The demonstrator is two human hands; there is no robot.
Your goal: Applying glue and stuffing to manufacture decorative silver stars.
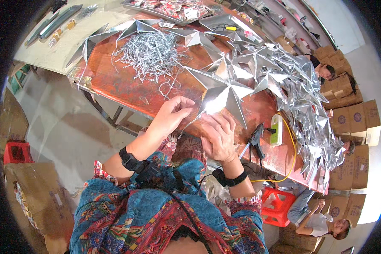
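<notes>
A silver five-pointed star (227, 91) with folded facets lies on the red table just beyond my hands. Sparkly silver trim runs along one of its upper edges, and a loose end hangs near the table's front edge. My left hand (173, 114) is left of the star's lower point, thumb and forefinger pinched together; what is between them is too small to make out. My right hand (219, 136) rests at the star's lower edge, fingers stretched out and thumb apart. Right of it lies a black glue gun (255, 139). A tangled heap of silver tinsel trim (150, 54) sits farther back.
Many silver stars (302, 101) are piled along the table's right side. A white-and-green power strip (276, 129) with a yellow cord lies near the glue gun. A tray of red-and-white packets (167, 17) stands behind. Red stools (277, 206), cardboard boxes and other people are around.
</notes>
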